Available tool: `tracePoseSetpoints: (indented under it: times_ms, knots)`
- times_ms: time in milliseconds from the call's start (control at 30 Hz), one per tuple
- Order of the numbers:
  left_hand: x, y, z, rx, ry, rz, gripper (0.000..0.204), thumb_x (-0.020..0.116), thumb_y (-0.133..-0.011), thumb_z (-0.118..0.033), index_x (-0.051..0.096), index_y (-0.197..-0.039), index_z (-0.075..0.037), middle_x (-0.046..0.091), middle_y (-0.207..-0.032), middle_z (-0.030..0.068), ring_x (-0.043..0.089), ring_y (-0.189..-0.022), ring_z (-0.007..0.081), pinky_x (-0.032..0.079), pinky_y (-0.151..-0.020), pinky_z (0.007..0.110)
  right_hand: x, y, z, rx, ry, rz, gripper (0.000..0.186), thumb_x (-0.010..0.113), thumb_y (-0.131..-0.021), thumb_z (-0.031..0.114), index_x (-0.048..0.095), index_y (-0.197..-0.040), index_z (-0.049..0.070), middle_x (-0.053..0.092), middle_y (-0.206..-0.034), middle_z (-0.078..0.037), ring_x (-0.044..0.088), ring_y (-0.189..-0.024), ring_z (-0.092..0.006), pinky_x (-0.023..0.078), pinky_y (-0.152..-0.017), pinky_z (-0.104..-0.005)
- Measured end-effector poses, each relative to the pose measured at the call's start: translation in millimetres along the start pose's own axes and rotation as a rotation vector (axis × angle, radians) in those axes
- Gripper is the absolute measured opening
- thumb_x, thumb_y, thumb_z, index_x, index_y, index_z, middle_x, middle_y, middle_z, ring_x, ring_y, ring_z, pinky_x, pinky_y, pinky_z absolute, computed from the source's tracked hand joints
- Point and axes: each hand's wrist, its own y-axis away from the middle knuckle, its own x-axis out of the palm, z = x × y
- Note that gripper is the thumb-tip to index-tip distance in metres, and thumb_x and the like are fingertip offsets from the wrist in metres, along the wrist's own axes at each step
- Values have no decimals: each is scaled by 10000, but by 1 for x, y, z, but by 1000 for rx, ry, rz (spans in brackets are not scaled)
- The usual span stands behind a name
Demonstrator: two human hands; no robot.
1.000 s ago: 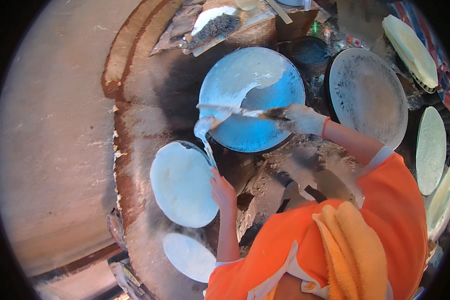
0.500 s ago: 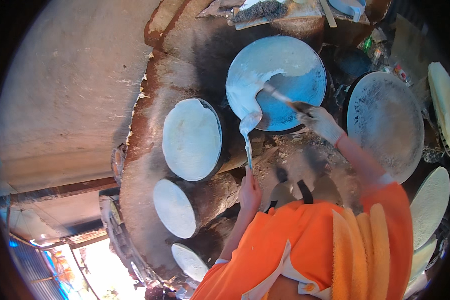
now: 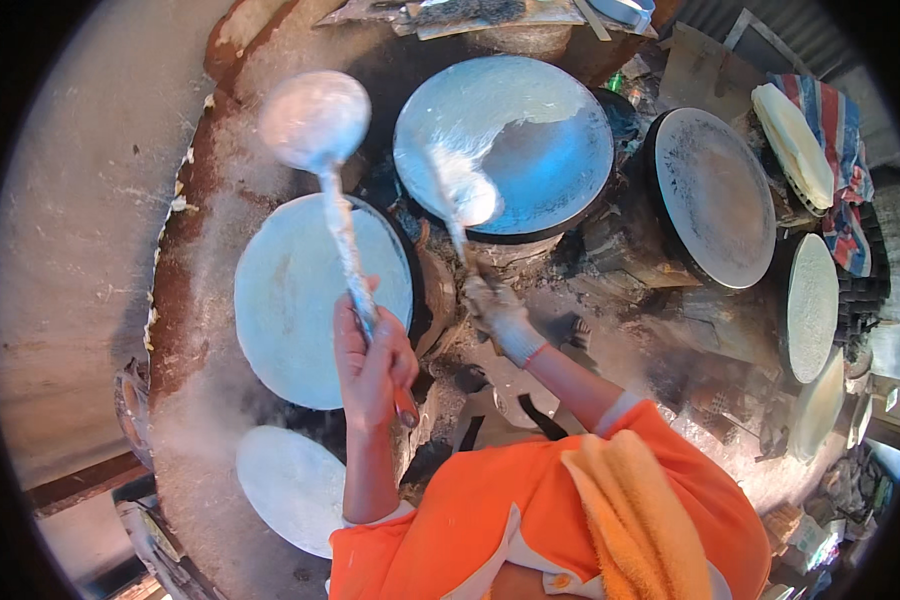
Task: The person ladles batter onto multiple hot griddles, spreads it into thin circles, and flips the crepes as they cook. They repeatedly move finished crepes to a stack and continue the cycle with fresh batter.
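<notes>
My bare left hand [image 3: 372, 365] grips the long handle of a batter-coated ladle [image 3: 313, 118], its bowl raised beside the central griddle and above a left griddle [image 3: 290, 300] covered by a pale round sheet. My gloved right hand [image 3: 495, 315] grips a blurred spreading tool [image 3: 448, 205] angled up onto the central round griddle [image 3: 545, 150]. White batter [image 3: 450, 110] covers the back and left of that griddle, with a thick wet patch at the tool; its right middle shows bare bluish surface.
A speckled griddle [image 3: 715, 200] stands at right, with folded pale sheets [image 3: 792, 145] and striped cloth [image 3: 850, 240] beyond. Coated griddles line the lower right [image 3: 812, 310] and lower left [image 3: 290, 485]. Boards and tools [image 3: 480, 12] lie at the back; steam drifts at left.
My left hand has lifted the ladle up and leftward, off the central griddle's edge. My right hand and tool have swung down and left. The camera's view has shifted.
</notes>
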Motion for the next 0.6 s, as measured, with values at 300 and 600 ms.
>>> tracePoseSetpoints:
  times_ms: [300,600]
  knots:
    - [54,79,-14,-558,5,869,662,625,-782,-100,255,-1330,-68,514,-1096,72,506,-877,80,434,-717,202,59,-7,-7,-134,-27,-8,206,482,-894,337,483,-875,131,422,-551,28,394,-403,-100,359,-351,-275]
    - [106,149,21,-268,95,1085,673,658,-779,-155,271,-1314,-27,442,-1160,74,446,-983,75,386,-794,203,-57,49,-38,-198,-182,-21,195,491,-897,353,470,-836,169,449,-541,34,369,-359,-90,323,-331,-259]
